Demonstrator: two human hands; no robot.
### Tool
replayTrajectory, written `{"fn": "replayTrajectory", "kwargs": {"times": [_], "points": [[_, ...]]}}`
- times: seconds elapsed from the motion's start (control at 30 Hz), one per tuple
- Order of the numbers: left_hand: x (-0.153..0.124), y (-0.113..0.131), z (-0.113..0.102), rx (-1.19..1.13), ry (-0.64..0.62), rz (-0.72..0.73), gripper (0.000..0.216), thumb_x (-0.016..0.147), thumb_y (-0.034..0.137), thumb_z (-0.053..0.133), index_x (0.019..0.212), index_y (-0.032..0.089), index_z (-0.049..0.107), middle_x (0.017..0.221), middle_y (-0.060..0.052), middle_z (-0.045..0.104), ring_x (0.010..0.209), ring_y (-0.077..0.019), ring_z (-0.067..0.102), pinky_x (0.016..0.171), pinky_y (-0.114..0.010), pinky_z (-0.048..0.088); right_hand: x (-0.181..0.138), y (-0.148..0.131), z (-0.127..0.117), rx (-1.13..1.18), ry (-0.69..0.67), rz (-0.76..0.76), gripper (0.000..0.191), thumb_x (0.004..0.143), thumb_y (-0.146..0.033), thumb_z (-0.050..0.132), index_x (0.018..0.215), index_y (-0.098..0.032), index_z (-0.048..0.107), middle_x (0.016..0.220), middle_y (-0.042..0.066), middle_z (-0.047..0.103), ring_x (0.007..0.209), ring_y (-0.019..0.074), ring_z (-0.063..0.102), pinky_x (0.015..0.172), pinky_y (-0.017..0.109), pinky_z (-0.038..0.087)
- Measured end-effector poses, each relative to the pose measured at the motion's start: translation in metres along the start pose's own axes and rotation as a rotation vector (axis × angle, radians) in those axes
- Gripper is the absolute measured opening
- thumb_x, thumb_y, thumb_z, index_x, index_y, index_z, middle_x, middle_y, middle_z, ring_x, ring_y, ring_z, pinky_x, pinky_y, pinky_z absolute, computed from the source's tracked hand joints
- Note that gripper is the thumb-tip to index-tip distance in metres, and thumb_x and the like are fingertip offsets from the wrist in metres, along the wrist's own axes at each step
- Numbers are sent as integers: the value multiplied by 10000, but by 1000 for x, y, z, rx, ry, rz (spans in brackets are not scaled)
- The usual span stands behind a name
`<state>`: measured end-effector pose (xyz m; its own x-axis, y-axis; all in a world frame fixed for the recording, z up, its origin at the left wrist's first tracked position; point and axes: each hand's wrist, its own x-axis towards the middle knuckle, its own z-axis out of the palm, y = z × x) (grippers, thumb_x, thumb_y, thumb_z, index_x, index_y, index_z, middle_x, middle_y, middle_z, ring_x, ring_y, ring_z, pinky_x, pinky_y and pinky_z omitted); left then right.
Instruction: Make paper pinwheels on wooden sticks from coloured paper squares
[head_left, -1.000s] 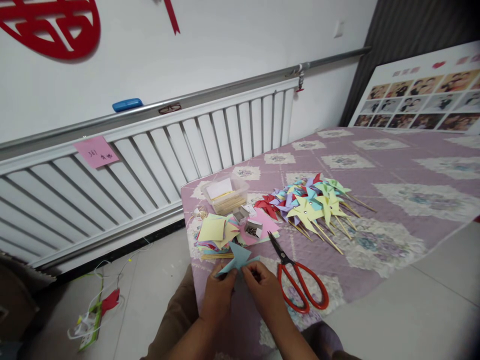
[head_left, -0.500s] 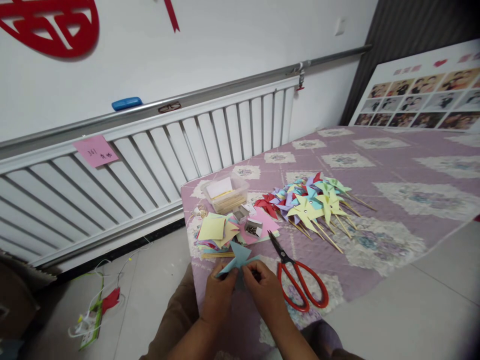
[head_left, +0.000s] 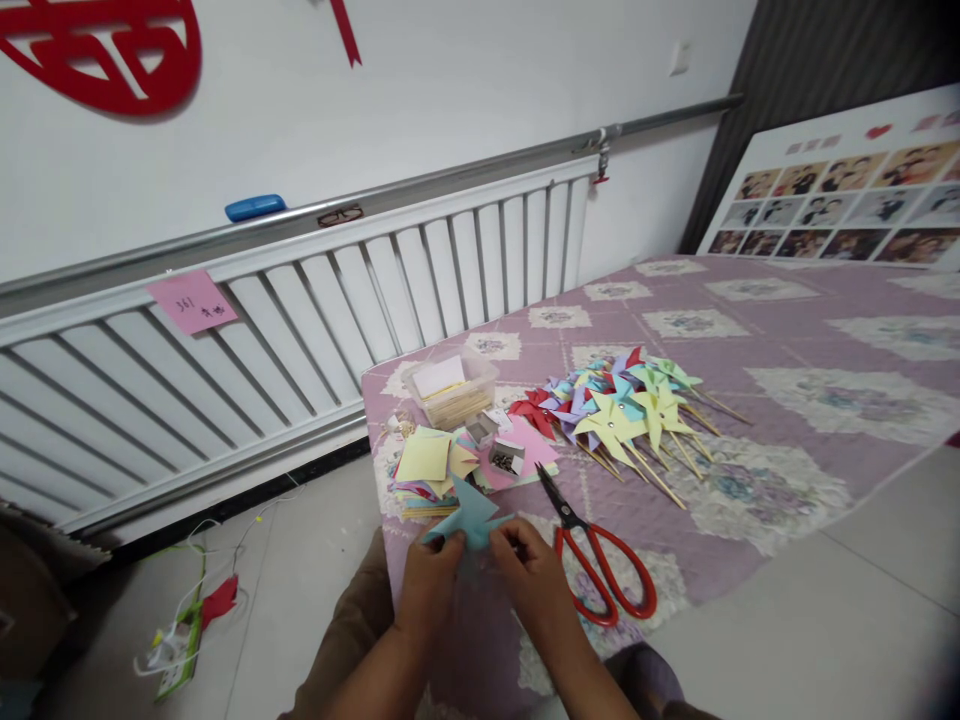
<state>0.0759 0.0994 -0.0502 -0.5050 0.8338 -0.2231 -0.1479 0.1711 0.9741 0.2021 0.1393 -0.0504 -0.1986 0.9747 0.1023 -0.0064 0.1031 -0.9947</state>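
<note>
A light blue paper pinwheel [head_left: 474, 515] is held between my two hands over the near corner of the bed. My left hand [head_left: 433, 575] pinches its left side between thumb and fingers. On its right side, the closed fingers of my right hand [head_left: 529, 565] grip a blade. No stick shows on this pinwheel. Red-handled scissors [head_left: 574, 515] lie just right of my right hand. Beyond my hands sit a stack of coloured paper squares [head_left: 424, 457] and a small box of metal fasteners [head_left: 507, 458].
Finished pinwheels on sticks [head_left: 615, 420] lie heaped to the right. A clear plastic box [head_left: 454, 385] with thin sticks stands at the bed's far left edge. Behind runs a white radiator [head_left: 450, 260]. A power strip [head_left: 180, 660] with cords lies on the floor at left.
The blue pinwheel has tipped so that more of its face shows. My hands have shifted slightly and moved a little apart; both keep their hold.
</note>
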Motion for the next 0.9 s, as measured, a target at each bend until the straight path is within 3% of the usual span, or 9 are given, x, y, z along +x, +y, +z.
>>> {"fn": "replayTrajectory", "kwargs": {"times": [0.13,0.23,0.4,0.67,0.77,0.9], "points": [[4,7,-4,-135,3,-93,220,632,309,722,768,139,688,579,9,613,507,-118,503,535,-247,385,10,4,-14,72,102,40,240,792,-438,569,788,-199,588,683,0,587,625,176,554,580,285,447],[7,13,-12,-140,-74,-103,213,612,282,724,765,140,680,594,9,621,517,-117,525,551,-250,405,16,7,-22,96,75,78,243,759,-429,601,818,-194,584,690,-3,580,608,167,538,571,284,437],[13,19,-31,-31,-237,-93,185,612,256,717,730,122,667,600,-5,626,490,-108,515,529,-254,412,16,7,-27,119,-128,83,192,760,-364,612,856,-198,600,762,13,613,701,181,562,610,281,431],[9,43,-50,-112,-415,-213,366,510,230,809,842,127,697,712,-34,680,596,-148,589,590,-282,462,-1,-6,-32,116,-565,32,148,870,-268,528,999,-245,597,997,22,623,940,199,556,799,312,419],[9,43,-53,-116,-471,-211,324,509,226,811,797,131,696,692,-25,666,627,-151,592,658,-301,472,-5,-6,-30,72,-650,62,191,872,-238,501,1037,-258,596,964,11,621,843,179,552,706,288,412],[13,36,-55,-37,-521,-221,269,533,215,769,776,130,694,686,-13,652,606,-132,562,629,-281,444,-7,-2,-25,0,-687,109,247,839,-162,466,1012,-247,620,777,-20,590,660,139,493,589,257,347]]}}
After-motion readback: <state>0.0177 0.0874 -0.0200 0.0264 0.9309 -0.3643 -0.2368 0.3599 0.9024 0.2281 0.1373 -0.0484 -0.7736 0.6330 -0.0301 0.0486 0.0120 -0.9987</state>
